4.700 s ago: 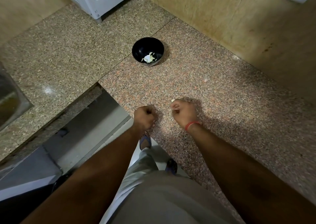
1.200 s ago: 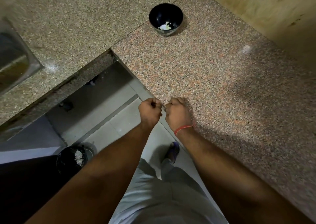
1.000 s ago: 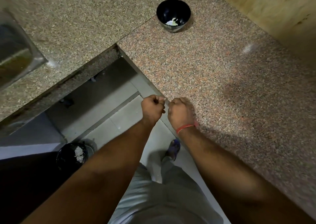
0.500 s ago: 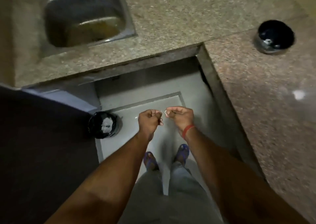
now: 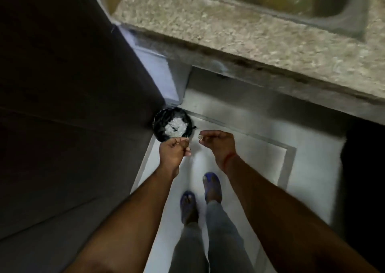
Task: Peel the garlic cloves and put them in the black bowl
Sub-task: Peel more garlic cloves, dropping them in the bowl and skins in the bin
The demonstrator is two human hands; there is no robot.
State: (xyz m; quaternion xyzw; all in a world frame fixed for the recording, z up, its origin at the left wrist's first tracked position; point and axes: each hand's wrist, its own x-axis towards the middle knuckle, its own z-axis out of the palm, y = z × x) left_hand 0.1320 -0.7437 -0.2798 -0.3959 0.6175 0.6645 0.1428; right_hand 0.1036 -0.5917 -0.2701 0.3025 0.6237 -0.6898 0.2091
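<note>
While both forearms reach forward, right hand (image 5: 218, 145) pinching a garlic clove (image 5: 200, 136), left hand (image 5: 174, 150) curled, its hold unclear.

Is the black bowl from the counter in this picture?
No: only a black bin on the floor shows, holding white scraps, just beyond the left hand; the counter shown bears no bowl.

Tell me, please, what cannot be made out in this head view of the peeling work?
- Black bowl: out of the head view, so its contents cannot be seen.
- Sink: cut off by the top edge and blurred.
- Garlic clove: too small and blurred to tell whether it is fully peeled; the right hand pinches it.
- Left hand: curled fingers hide whether it holds peel.
- Floor bin: pale contents blurred.
</note>
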